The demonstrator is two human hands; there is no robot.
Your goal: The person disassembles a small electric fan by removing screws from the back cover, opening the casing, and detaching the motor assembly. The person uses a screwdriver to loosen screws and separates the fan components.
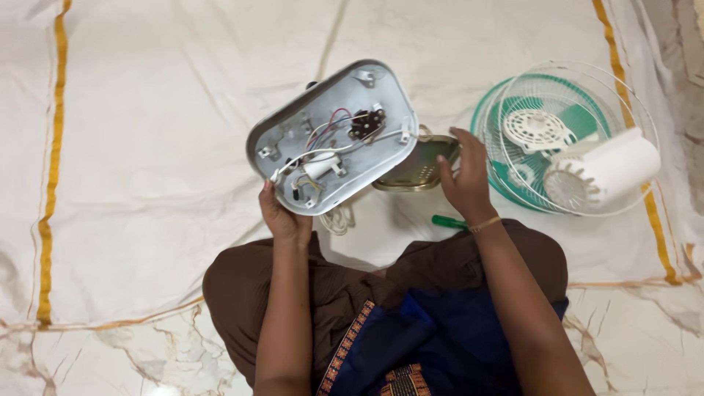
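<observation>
Person: sits cross-legged on a white cloth [147, 147] with gold stripes, spread over a marble floor [645, 345]; the cloth likely keeps small parts from straying.

Fan base [334, 136]: grey oval shell, at about 11 o'clock from the lap, tilted up with its open underside facing the person, so the wiring inside can be seen. Coloured wires, a dark switch block and a white cord run across the hollow.

Left hand [282, 216]: wrapped around the lower edge of the fan base at 6 o'clock of the shell, fingers behind, thumb on the rim; it carries the whole weight.

Right hand [463, 180]: fingers loosely curled around the right end of the metal plate [418, 163], holding it low at 3 o'clock of the base, partly tucked behind it.

Cord [339, 218]: white coil hanging below the base, resting on the cloth.

Screwdriver [449, 221]: green handle, lying just beneath the right wrist, close to hand.

Fan head [565, 136]: white wire cage, green blades and white motor housing, set aside at 2 o'clock, apart from both hands.
</observation>
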